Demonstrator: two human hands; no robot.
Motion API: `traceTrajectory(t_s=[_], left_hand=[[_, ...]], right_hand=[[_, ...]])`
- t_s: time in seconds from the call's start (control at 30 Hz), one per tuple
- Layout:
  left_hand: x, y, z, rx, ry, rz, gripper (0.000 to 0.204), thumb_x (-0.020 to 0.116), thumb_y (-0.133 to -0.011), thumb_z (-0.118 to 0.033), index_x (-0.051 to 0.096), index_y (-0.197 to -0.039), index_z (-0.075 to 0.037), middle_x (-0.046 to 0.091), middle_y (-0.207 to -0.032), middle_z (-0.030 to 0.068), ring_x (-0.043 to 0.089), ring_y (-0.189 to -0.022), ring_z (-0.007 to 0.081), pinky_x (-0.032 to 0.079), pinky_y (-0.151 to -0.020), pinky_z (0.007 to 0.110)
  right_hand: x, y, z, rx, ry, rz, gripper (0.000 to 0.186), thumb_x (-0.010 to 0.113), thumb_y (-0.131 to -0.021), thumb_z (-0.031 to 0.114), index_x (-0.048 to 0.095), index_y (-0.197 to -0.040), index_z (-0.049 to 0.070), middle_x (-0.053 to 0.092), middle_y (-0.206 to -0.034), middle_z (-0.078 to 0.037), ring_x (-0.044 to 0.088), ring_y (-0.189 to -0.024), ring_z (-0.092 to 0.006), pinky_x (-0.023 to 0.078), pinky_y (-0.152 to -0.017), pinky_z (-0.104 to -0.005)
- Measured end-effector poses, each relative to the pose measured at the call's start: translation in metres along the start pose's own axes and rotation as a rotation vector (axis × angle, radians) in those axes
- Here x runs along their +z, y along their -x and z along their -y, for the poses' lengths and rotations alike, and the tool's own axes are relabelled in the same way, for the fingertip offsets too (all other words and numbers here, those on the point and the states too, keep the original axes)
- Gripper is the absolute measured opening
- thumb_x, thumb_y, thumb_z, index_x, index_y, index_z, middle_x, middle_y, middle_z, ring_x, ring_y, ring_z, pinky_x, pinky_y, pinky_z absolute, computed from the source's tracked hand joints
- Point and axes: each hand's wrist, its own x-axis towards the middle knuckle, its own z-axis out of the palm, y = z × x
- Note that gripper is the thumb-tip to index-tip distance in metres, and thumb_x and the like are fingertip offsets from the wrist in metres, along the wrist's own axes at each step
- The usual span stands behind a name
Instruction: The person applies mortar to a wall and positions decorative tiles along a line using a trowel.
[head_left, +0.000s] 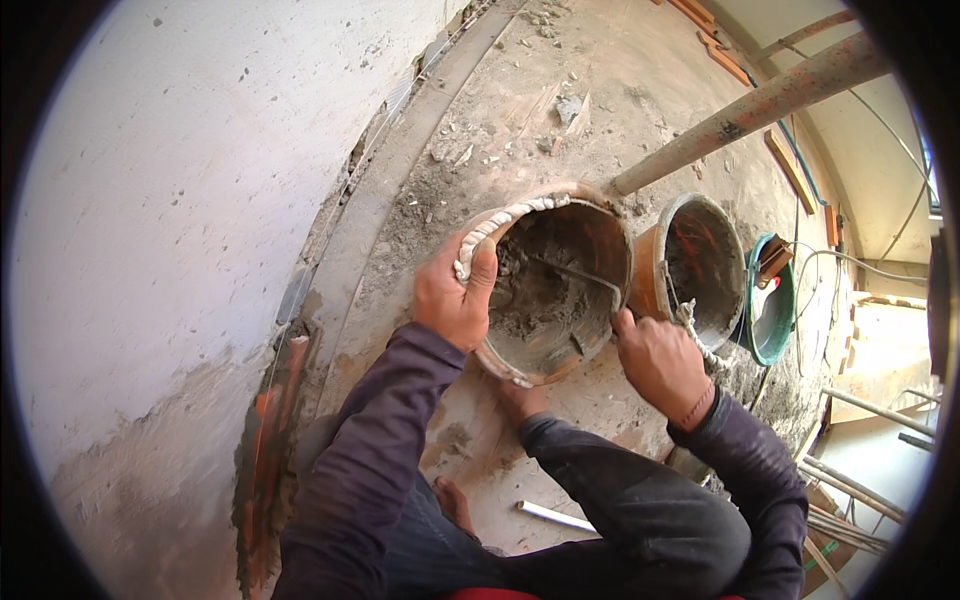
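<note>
A round bucket (pixel 600 235) tilts toward me between my feet, with wet grey mortar (pixel 520 295) inside. Along its upper left rim lies a thick twisted white rope handle (pixel 515 212). My left hand (pixel 457 300) is closed around that rim and the rope, thumb on top. At the bucket's right side, my right hand (pixel 660 362) is wrapped round the handle of a trowel (pixel 600 282). The trowel's bent metal neck reaches over the rim into the bucket; its blade is not clearly visible against the mortar.
A second bucket (pixel 742 265) with a rope handle and a green bucket (pixel 790 325) stand to the right. A rusty metal pole (pixel 750 115) rises behind. The white wall (pixel 190 200) runs along the left. Rubble (pixel 570 108) litters the floor; a white pipe (pixel 555 516) lies near my leg.
</note>
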Motion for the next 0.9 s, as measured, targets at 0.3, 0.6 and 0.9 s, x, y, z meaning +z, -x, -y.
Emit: traceTrajectory(t_s=[0.3, 0.6, 0.9], left_hand=[[-0.007, 0.001, 0.009, -0.045, -0.048, 0.087, 0.050, 0.051, -0.099, -0.049, 0.059, -0.107, 0.000, 0.048, -0.075, -0.0042, 0.041, -0.069, 0.0066, 0.037, -0.062, 0.023], [-0.007, 0.000, 0.014, -0.027, 0.012, 0.080, 0.046, 0.050, -0.101, -0.043, 0.060, -0.103, 0.001, 0.052, -0.079, 0.0028, 0.046, -0.071, 0.0086, 0.039, -0.064, 0.026], [0.002, -0.002, 0.013, 0.075, 0.078, 0.064, 0.047, 0.051, -0.101, -0.043, 0.058, -0.113, 0.001, 0.050, -0.082, -0.0015, 0.044, -0.074, 0.0069, 0.040, -0.069, 0.024]], right_hand=[[-0.027, -0.008, -0.019, 0.082, -0.042, -0.143, 0.008, 0.051, -0.089, 0.011, 0.053, -0.096, 0.007, 0.063, -0.071, -0.011, 0.067, -0.062, -0.0286, 0.052, -0.054, -0.0426], [-0.019, 0.030, 0.007, 0.007, -0.011, 0.025, 0.007, 0.049, -0.091, 0.011, 0.052, -0.092, 0.005, 0.061, -0.070, -0.012, 0.066, -0.059, -0.0272, 0.053, -0.050, -0.0369], [-0.015, -0.018, 0.016, -0.057, 0.154, -0.215, 0.007, 0.054, -0.086, 0.011, 0.053, -0.084, 0.005, 0.059, -0.066, -0.007, 0.064, -0.057, -0.0200, 0.050, -0.047, -0.0294]])
